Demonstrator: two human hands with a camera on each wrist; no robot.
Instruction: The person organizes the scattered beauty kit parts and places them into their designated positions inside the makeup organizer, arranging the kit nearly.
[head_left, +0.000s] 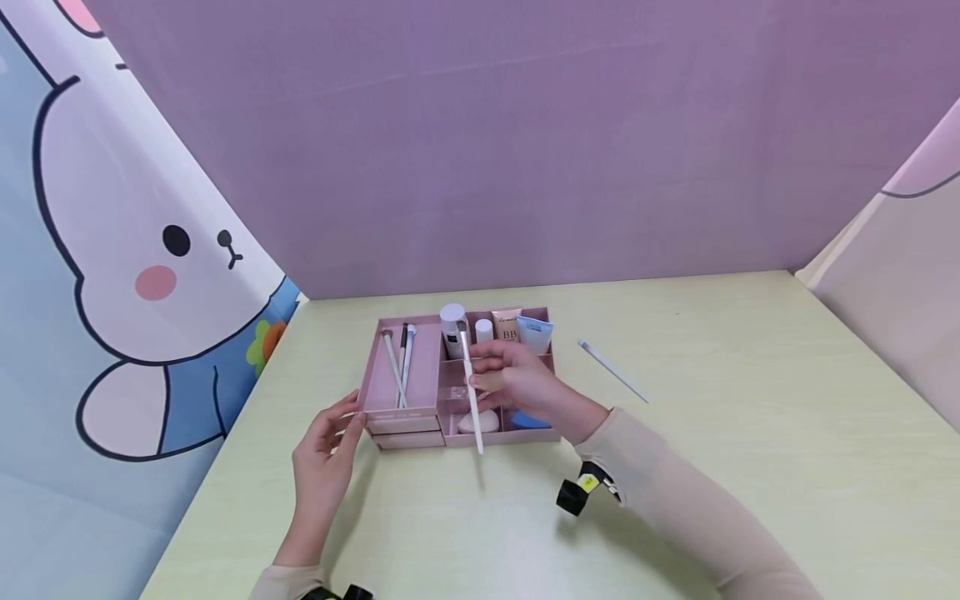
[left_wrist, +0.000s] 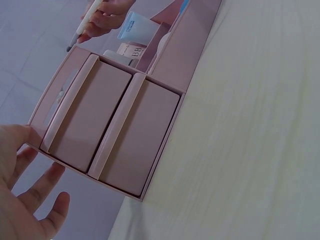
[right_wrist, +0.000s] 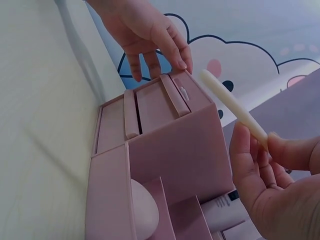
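Observation:
My right hand (head_left: 517, 382) pinches a white-handled makeup brush (head_left: 474, 400) between thumb and fingers. The brush stands nearly upright above the middle of a pink makeup organizer (head_left: 401, 333), its dark bristles toward the back. My left hand (head_left: 324, 454) holds the organizer's front left corner, thumb at the front, while its other fingers (left_wrist: 56, 212) hang loosely curled off the side. Several makeup brushes (head_left: 395, 367) lie in the organizer's left top tray. Another brush (head_left: 613, 371) lies on the table to the organizer's right.
At the organizer's back right stand a white bottle (head_left: 452, 329), a smaller white-capped one (head_left: 483, 330), a BB tube (head_left: 507, 323) and a light blue tube (head_left: 535, 333). A white sponge (head_left: 487, 421) and a blue item (head_left: 528, 420) sit in front compartments. Two drawers (left_wrist: 135, 135) face front.

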